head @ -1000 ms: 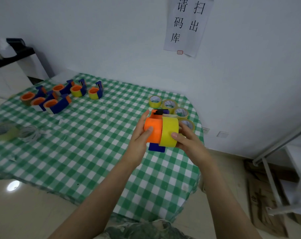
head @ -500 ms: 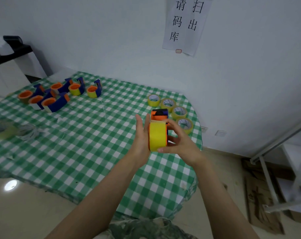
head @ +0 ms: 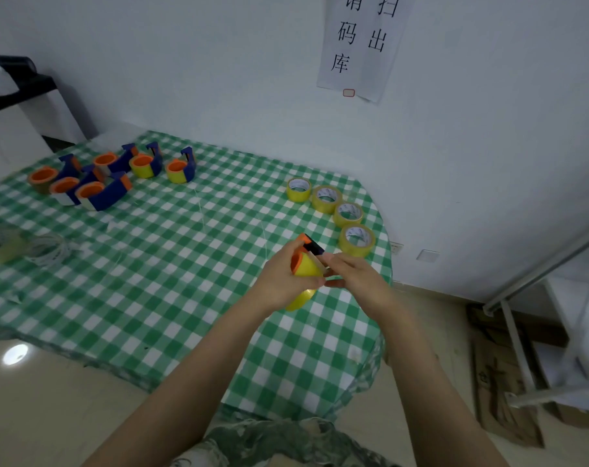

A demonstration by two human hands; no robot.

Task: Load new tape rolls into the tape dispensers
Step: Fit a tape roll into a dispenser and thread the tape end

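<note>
My left hand (head: 281, 284) grips an orange and blue tape dispenser (head: 303, 246) with a yellow tape roll (head: 305, 267) seated on it, held above the right part of the checked table (head: 172, 257). My right hand (head: 353, 278) pinches at the roll's edge near the dispenser's dark blade end; whether it holds a tape end I cannot tell. Several spare yellow rolls (head: 348, 214) lie in a row behind the hands. Several dispensers (head: 97, 180) with rolls on them sit at the far left.
A clear tape roll (head: 1, 246) and a coil of white string (head: 49, 251) lie at the left edge. A paper sign (head: 360, 45) hangs on the wall. A metal rack (head: 522, 332) and cardboard (head: 502, 392) stand on the floor to the right.
The roll has been pushed fully onto the dispenser's orange hub. My left hand now wraps round the dispenser and has tilted it, and my right hand has shifted to the roll's edge.
</note>
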